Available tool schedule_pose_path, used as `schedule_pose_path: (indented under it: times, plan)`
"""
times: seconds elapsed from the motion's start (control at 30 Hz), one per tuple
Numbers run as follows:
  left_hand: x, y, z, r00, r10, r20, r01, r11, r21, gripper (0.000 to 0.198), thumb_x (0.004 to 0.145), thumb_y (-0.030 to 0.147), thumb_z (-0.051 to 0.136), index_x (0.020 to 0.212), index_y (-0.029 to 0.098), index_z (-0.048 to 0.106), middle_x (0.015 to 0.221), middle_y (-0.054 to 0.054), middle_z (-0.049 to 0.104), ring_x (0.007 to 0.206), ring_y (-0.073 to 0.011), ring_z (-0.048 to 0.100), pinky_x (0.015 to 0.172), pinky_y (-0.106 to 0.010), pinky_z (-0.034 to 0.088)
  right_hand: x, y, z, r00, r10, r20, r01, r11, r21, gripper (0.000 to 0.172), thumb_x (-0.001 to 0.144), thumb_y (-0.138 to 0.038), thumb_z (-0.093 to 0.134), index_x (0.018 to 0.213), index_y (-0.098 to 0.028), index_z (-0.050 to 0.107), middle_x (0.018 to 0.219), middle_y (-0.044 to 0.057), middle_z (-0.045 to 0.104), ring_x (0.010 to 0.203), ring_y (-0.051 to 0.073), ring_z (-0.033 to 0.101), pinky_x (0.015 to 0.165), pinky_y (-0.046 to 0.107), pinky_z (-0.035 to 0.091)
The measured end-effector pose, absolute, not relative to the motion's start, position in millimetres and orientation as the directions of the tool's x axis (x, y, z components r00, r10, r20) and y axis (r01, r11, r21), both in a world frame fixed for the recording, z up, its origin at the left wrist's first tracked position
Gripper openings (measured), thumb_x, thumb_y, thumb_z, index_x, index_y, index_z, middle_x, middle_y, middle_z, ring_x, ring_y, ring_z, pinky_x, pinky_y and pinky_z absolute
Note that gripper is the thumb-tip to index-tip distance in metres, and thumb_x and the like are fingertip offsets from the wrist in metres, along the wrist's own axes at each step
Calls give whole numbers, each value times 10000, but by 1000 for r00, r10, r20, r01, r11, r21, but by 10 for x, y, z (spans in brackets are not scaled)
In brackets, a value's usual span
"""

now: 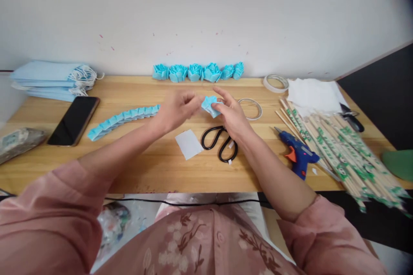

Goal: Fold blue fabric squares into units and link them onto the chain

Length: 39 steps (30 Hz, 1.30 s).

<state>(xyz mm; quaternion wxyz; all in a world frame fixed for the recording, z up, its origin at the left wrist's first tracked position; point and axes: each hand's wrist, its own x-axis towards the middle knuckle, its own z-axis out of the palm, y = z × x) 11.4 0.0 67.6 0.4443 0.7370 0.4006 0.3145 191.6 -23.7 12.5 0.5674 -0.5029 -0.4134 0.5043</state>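
Note:
My right hand (230,111) pinches a light blue folded paper flower (210,105) between thumb and fingers. My left hand (180,109), blurred by motion, is close beside the flower on its left. Its fingers are curled together, and anything between them is hidden. A pleated light blue paper strip (124,117) curves along the table and passes out of sight behind my left hand; whether it joins the flower does not show. Black-handled scissors (211,138) lie under my right wrist, their blades mostly hidden. To their left rests a small white paper square (189,144).
Several finished blue flowers (195,72) stand along the wall. At left are blue face masks (48,78), a phone (74,120) and a wrapped bundle (21,142). At right lie tape rolls (276,83), a blue glue gun (298,154), wrapped chopsticks (342,154) and white sheets (312,94).

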Motion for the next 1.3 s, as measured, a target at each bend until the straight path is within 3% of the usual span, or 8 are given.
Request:
schedule_pose_path:
  times: [0.13, 0.2, 0.27, 0.43, 0.7, 1.1, 1.3]
  plan:
    - [56, -249, 475, 559, 773, -299, 296, 151, 943, 256, 895, 361, 636, 750, 150, 658, 589, -4, 607, 430, -79, 501, 413, -214, 357, 1894, -244, 122, 117, 993, -31, -182, -10, -983, 586, 648, -286, 713, 1225, -277, 613, 813, -64, 606, 736, 120, 574, 771, 285, 476]
    - [101, -290, 381, 534, 754, -383, 157, 356, 921, 201, 868, 358, 682, 900, 161, 660, 644, 9, 625, 428, -67, 509, 390, -194, 330, 1882, -256, 124, 104, 994, -28, -175, -9, -985, 585, 651, -290, 710, 1228, -282, 614, 813, -64, 615, 738, 125, 579, 773, 287, 480]
    - [164, -286, 331, 545, 745, -384, 21, 446, 895, 226, 825, 339, 735, 916, 163, 625, 663, 19, 613, 443, -69, 538, 374, -185, 312, 1875, -269, 125, 92, 995, -26, -172, -9, -985, 576, 656, -287, 711, 1224, -287, 618, 793, -66, 613, 731, 131, 583, 772, 295, 486]
    - [239, -210, 303, 499, 816, -292, -128, 403, 906, 287, 779, 321, 777, 753, 168, 536, 657, 31, 578, 454, -50, 532, 374, -179, 311, 1881, -283, 130, 75, 997, -13, -175, 1, -985, 548, 675, -273, 714, 1216, -296, 629, 747, -64, 615, 719, 140, 588, 757, 304, 497]
    - [205, -204, 202, 442, 871, -216, -199, 330, 923, 254, 764, 330, 757, 756, 173, 557, 657, 35, 579, 464, -48, 527, 376, -182, 307, 1861, -310, 169, 53, 998, -28, -170, -19, -985, 573, 662, -252, 718, 1226, -300, 631, 800, -48, 670, 768, 151, 602, 773, 311, 513]
    - [233, -228, 216, 332, 917, -222, -127, 276, 953, 215, 783, 271, 709, 688, 183, 537, 566, 44, 553, 422, -44, 469, 381, -186, 306, 1837, -336, 188, 17, 999, -41, -162, -38, -986, 592, 654, -242, 741, 1232, -299, 627, 799, -55, 682, 750, 149, 616, 760, 314, 520]
    - [226, -211, 190, 290, 938, -190, -123, 234, 965, 186, 811, 218, 667, 682, 181, 539, 523, 54, 551, 384, -40, 443, 366, -182, 289, 1900, -312, 205, 65, 995, -78, -194, -64, -979, 457, 740, -320, 697, 1193, -293, 649, 759, -61, 671, 790, 146, 648, 807, 318, 525]
